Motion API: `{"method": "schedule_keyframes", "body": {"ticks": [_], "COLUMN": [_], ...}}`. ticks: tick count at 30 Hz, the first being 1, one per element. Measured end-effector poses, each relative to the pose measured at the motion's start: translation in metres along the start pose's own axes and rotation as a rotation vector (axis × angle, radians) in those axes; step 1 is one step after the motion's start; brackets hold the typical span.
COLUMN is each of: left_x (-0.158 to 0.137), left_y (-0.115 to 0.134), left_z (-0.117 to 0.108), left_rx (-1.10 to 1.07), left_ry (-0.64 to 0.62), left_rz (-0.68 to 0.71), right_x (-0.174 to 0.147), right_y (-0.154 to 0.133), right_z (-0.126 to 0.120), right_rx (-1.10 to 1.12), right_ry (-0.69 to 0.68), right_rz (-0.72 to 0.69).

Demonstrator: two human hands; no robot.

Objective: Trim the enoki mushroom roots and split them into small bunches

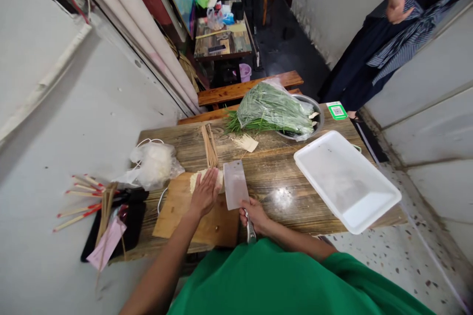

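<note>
My left hand (205, 192) lies flat with fingers stretched out over a pale bundle of enoki mushrooms (194, 180) on a wooden cutting board (177, 211). Beneath the palm, part of the bundle is hidden. My right hand (254, 214) is wrapped round the handle of a cleaver (236, 184), whose broad blade shows its flat side just right of the mushrooms. Beyond the board, a small fanned piece of enoki (246, 142) rests on the table beside a bunch of thin wooden skewers (210, 147).
A white plastic tray (343, 177) stands on the table (273, 167) at right. Bagged green chives (275, 108) lie over a metal bowl (318, 118) at the back. A clear plastic bag (157, 165) sits left, near a black holder with sticks (96, 236). Another person (391, 44) stands far right.
</note>
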State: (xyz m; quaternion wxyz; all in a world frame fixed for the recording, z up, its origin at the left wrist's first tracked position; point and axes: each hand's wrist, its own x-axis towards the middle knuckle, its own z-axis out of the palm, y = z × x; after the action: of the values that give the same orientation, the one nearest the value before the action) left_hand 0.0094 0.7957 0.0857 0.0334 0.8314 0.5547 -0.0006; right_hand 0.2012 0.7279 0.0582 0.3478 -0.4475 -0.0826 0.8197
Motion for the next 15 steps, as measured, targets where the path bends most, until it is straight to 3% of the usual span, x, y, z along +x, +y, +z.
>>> {"method": "schedule_keyframes", "body": {"ticks": [8, 12, 15], "left_x": [0.010, 0.019, 0.033], "left_y": [-0.018, -0.035, -0.039], "left_z": [0.002, -0.015, -0.021], "left_rx": [-0.020, 0.018, 0.053], "left_ry": [-0.068, -0.230, -0.246], "left_rz": [0.076, 0.185, 0.196], "right_x": [0.006, 0.010, 0.012], "right_y": [0.014, 0.011, 0.006], "right_z": [0.008, -0.003, -0.017], "right_rx": [-0.033, -0.119, -0.247], "right_ry": [0.052, 0.139, 0.219], "right_rz": [-0.039, -0.108, -0.168]}}
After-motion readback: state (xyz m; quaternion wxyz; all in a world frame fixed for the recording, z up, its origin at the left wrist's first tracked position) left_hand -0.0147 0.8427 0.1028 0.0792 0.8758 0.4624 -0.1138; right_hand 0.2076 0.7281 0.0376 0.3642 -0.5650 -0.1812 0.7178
